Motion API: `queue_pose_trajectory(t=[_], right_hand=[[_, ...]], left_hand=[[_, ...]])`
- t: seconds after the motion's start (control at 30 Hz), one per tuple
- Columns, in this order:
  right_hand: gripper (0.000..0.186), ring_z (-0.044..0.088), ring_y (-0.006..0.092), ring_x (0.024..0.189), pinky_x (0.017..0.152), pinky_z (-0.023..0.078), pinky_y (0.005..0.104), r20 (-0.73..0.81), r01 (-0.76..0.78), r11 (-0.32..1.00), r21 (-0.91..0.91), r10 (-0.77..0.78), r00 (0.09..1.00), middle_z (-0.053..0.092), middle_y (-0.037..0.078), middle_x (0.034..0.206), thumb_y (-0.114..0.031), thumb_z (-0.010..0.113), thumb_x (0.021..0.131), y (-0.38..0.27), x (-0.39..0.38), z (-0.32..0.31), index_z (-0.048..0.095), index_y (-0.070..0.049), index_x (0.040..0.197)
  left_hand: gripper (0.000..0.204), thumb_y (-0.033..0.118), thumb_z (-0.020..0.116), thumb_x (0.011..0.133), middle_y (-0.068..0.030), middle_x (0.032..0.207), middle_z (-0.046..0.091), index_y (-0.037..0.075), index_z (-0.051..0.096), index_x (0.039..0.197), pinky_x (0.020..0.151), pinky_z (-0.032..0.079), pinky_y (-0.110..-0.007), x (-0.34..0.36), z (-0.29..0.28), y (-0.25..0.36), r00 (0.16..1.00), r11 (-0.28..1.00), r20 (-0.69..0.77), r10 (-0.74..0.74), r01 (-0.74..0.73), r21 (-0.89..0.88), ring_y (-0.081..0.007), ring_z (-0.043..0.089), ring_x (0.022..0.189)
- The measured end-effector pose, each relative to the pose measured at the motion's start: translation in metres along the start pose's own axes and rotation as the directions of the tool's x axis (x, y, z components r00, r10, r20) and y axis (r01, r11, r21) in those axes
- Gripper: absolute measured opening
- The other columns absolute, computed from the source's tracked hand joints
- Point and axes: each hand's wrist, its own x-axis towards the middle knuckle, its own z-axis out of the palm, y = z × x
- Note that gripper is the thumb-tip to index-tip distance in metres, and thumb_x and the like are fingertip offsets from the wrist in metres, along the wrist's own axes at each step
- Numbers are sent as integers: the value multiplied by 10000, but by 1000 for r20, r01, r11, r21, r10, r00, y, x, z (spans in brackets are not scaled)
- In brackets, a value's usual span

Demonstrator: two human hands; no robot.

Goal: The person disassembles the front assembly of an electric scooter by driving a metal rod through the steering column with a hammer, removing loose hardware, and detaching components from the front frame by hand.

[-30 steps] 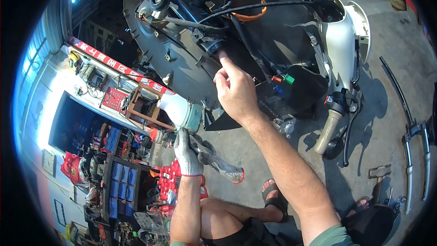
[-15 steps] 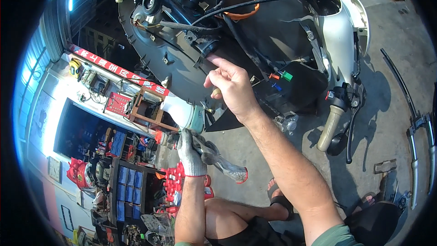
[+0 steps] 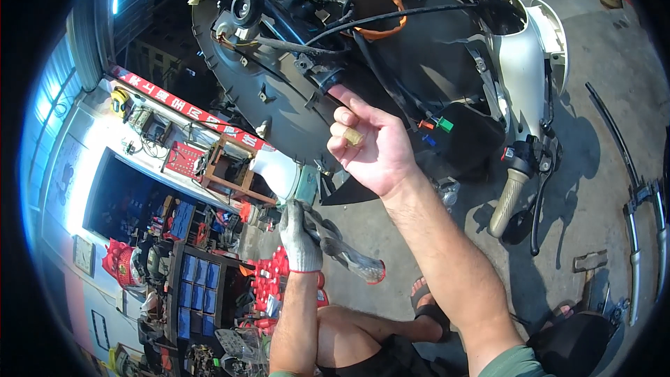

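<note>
My right hand (image 3: 380, 153) is bare, its palm turned up and index finger stretched out to the lower end of the dark steering tube (image 3: 322, 75). The fingertip meets the rim there; whether it goes inside is hard to see. Its other fingers curl loosely with nothing in them, and a tan wrap (image 3: 354, 137) sits on one. On my left hand (image 3: 296, 234) is a white knit glove with a grey palm. That hand is closed on a loose work glove (image 3: 356, 258), which hangs to the right with its red-edged cuff outward.
Black cables (image 3: 419, 12) cross above the tube, in front of a grey scooter panel (image 3: 237, 84). Coloured connectors (image 3: 444, 124) hang beside my right wrist. A handlebar grip (image 3: 509, 202) and a hammer (image 3: 590, 260) lie to the right. Red bottles (image 3: 272, 283) stand at left.
My right hand has rolled palm up and shifted slightly right, its index finger still at the tube's end. My left hand keeps the loose glove, nearly unmoved.
</note>
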Motion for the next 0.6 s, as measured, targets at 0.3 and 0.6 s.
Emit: queue_pose_trajectory(t=[0.3,0.6], right_hand=[[371,368,102,590,636,417,281,-106,32,990,140,-17,994,458,10,771,-168,531,983,3,-4,3,507,-29,1327],[386,377,101,579,609,405,267,-27,-9,978,210,15,1000,453,4,746,-181,529,990,2,-4,8,499,-17,1337]], left_hand=[[191,260,588,993,12,720,572,87,595,912,574,411,-235,-2,2,1,996,996,32,80,-81,25,-86,521,617],[203,261,577,992,8,734,573,75,602,912,568,407,-226,-7,11,6,995,992,25,96,-98,80,-79,518,618]])
